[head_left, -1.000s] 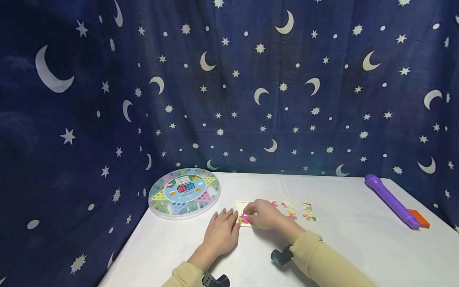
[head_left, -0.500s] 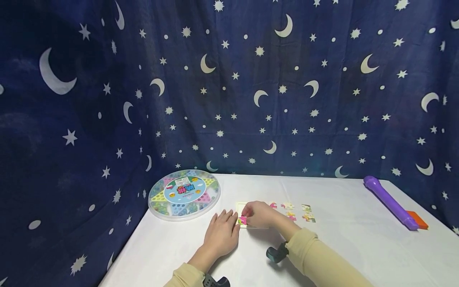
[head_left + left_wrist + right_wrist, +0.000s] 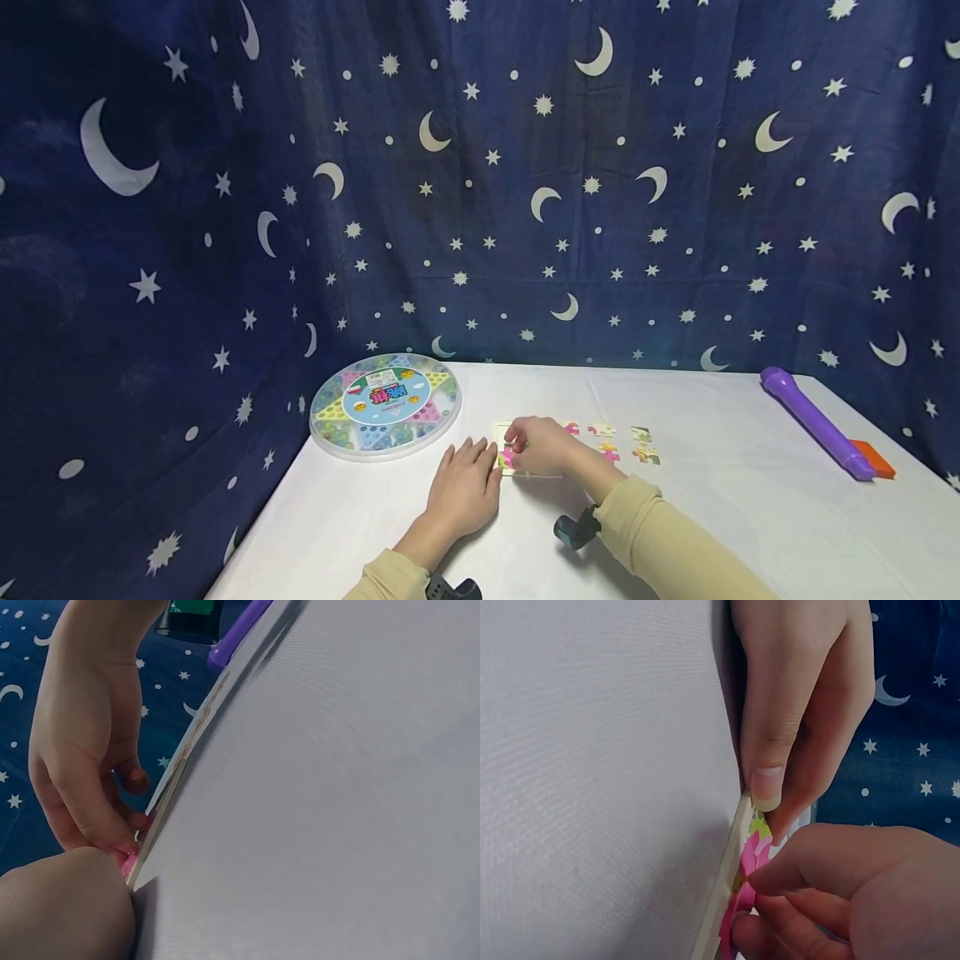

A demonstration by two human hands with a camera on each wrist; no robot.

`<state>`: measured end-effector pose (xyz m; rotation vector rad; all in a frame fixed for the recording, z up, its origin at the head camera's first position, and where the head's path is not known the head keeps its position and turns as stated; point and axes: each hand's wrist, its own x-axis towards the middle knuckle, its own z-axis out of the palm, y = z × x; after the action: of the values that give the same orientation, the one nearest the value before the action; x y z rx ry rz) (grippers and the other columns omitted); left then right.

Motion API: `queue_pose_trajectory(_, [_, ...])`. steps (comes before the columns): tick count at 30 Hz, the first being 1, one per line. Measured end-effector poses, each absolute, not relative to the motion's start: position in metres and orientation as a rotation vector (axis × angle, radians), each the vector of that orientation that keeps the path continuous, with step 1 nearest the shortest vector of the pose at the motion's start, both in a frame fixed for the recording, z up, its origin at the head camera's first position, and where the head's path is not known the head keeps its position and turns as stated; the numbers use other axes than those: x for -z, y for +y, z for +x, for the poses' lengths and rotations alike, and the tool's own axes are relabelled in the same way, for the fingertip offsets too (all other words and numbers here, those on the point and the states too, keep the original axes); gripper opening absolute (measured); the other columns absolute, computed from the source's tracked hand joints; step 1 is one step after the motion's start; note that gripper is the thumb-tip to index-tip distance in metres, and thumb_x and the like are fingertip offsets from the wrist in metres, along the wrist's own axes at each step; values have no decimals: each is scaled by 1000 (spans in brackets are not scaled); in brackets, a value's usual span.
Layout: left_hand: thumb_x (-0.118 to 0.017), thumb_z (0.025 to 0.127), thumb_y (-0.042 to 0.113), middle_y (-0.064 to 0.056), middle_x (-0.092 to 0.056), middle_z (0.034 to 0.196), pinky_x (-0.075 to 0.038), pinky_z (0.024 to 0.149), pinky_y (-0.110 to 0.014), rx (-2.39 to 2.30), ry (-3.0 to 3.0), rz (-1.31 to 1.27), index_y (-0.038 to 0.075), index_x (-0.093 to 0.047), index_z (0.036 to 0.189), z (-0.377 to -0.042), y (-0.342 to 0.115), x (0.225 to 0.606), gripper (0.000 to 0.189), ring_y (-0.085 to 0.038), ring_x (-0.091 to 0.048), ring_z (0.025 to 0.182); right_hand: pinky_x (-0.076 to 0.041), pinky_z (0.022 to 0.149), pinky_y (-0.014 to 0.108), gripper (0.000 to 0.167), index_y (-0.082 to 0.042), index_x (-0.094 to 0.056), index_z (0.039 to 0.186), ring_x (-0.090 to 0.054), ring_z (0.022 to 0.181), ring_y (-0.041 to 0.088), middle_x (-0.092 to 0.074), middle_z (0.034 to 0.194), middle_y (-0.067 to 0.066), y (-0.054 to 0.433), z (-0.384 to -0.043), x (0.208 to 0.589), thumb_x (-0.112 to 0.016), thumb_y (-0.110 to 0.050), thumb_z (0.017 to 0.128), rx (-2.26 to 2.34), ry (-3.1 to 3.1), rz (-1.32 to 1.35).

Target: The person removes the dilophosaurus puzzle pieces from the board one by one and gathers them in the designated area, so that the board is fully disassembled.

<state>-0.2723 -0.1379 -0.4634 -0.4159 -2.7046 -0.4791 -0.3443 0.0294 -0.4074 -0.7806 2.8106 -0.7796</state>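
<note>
A small jigsaw puzzle tray with a pale rim lies on the white table, partly covered by my right hand. In the right wrist view, that hand's thumb and fingers pinch a pink puzzle piece low over the tray. Beside it, a pink and green piece sits in the tray's corner. My left hand rests palm down with fingers extended; its thumb touches the tray's corner. Right of the tray lie several loose puzzle pieces in rough rows.
A round, clear-lidded Chinese checkers set stands at the back left. At the right are a purple stick and an orange block partly behind it. A dark blue curtain with moons and stars hangs behind the table.
My right hand has shifted slightly left over the tray, its fingers still on the pink piece. The left hand stays at the tray's edge. The head view tilted a little.
</note>
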Motion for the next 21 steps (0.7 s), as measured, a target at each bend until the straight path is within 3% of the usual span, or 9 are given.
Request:
queue_pose_trajectory(11, [-51, 103, 25, -16, -60, 141, -33, 113, -60, 459, -2698, -413, 3, -64, 137, -273, -137, 465, 42, -39, -50, 136, -51, 79, 40, 27, -13, -70, 96, -60, 78, 15, -67, 83, -3, 30, -343, 401, -81, -1, 74, 718, 2838, -847])
queue_pose_trajectory(21, [-51, 104, 26, -16, -60, 142, -33, 114, -60, 456, -2717, -403, 3, -64, 137, -273, -137, 465, 42, -39, -50, 136, -50, 71, 35, 18, -16, -71, 97, -61, 74, 12, -69, 81, -5, 38, -347, 407, -80, -8, 84, 882, 2795, -879])
